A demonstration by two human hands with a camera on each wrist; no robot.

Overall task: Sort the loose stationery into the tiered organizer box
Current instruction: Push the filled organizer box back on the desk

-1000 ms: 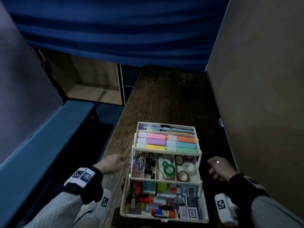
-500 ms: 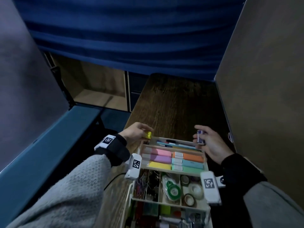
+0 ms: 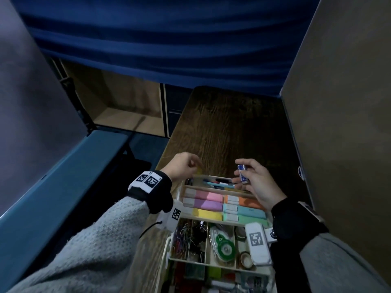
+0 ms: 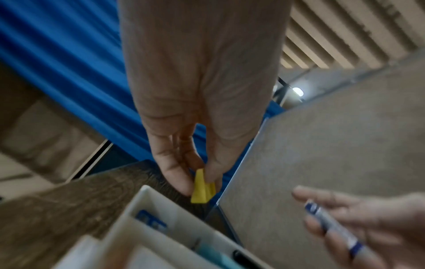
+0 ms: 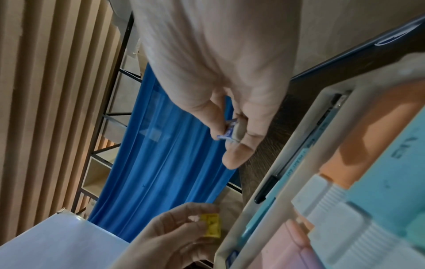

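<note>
Two hands above organizer box point(image 3: 211, 187), left hand point(image 3: 182, 168) pinching yellow piece point(image 4: 202, 189), right hand point(image 3: 257, 182) pinching blue-white eraser point(image 3: 242, 176)

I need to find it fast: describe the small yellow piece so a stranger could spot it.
Start at the white tiered organizer box on the wooden table. Just past its far left corner, the left hand pinches the yellow piece: flat, plain yellow, unlike the blue-and-white item in the right hand.

Partitioned office desk point(image 3: 222, 127) — blue curtain point(image 3: 158, 39)
</note>
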